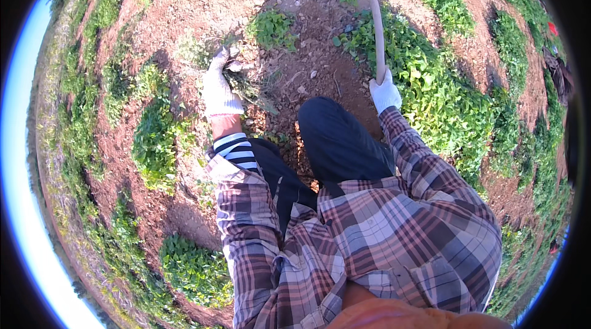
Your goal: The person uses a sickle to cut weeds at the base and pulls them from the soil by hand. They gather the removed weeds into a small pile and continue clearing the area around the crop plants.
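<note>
My left hand [217, 86], in a white knit glove with a soiled thumb and fingertips, is closed around a bunch of uprooted weeds [244, 86]. The stems trail to the right over the soil, and the fingers are partly hidden. My right hand [386, 92], also in a white knit glove, grips the near end of a long wooden tool handle [376, 15]. The handle runs forward out of the top of the view, so its working end cannot be made out. Just right of that hand grows a broad patch of leafy green vines [429, 84].
A small leafy plant [272, 29] grows between my hands on reddish, stony soil [318, 59]. Further rows of low plants [157, 144] line the left. Dark cloth-like shapes [558, 73] and a red spot [552, 29] appear at the far right rim.
</note>
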A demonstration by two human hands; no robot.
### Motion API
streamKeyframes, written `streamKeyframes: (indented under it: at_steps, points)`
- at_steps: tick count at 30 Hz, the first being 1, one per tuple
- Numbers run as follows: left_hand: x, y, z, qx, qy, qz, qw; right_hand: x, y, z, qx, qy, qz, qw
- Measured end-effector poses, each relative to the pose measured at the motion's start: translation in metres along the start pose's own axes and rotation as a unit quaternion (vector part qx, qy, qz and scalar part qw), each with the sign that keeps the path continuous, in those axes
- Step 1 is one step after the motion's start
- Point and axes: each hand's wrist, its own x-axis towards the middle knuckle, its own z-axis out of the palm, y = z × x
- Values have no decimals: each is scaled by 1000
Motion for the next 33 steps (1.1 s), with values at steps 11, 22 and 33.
streamKeyframes:
  at_steps: [11, 22, 33]
  points:
    - [0, 1, -3, -6, 6, 6, 1000, -30, 30, 5, 258, -170, 52, 950]
    - [-6, 3, 4, -8, 17, -7, 1000, 3, 9, -29, 122, 19, -34, 992]
    - [-7, 2, 0, 9, -5, 22, 1000, -3, 50, -3, 20, -75, -9, 997]
